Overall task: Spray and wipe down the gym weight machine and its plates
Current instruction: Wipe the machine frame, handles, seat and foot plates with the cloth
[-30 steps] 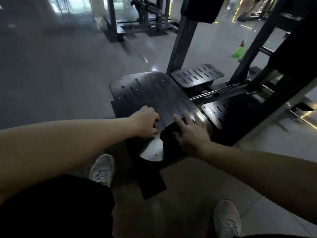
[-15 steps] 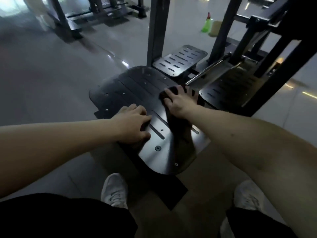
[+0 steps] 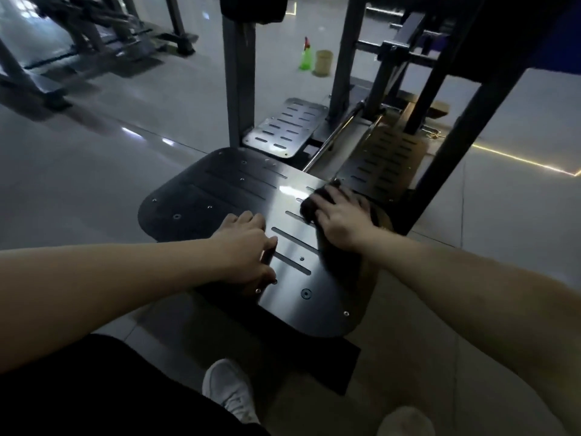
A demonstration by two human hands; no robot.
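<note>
From the head camera, both bare forearms reach forward and down over the big dark foot plate [image 3: 201, 196] of the weight machine, which lies low above the floor with a black mat [image 3: 314, 363] under its near edge. The left hand [image 3: 248, 247] comes in from the left, palm down, and rests on the middle of the plate beside the long slots; its fingers are loosely bent and it holds nothing that shows. The right hand [image 3: 341, 223] comes in from the right and presses a dark cloth [image 3: 311, 204] flat against the plate's right side, fingers spread and fairly straight on top of it, with the cloth trailing back under the wrist. The two hands lie near each other but apart, with a strip of shiny plate between them. Behind the plate a grey upright post [image 3: 239, 73] rises, and two smaller slotted plates sit beyond it, one pale [image 3: 286, 127] and one darker [image 3: 386, 155] to the right. Well back on the floor stand a green spray bottle [image 3: 305, 56] and, just beside it, a tan container [image 3: 323, 62]. Two white shoes [image 3: 231, 391] show at the bottom.
</note>
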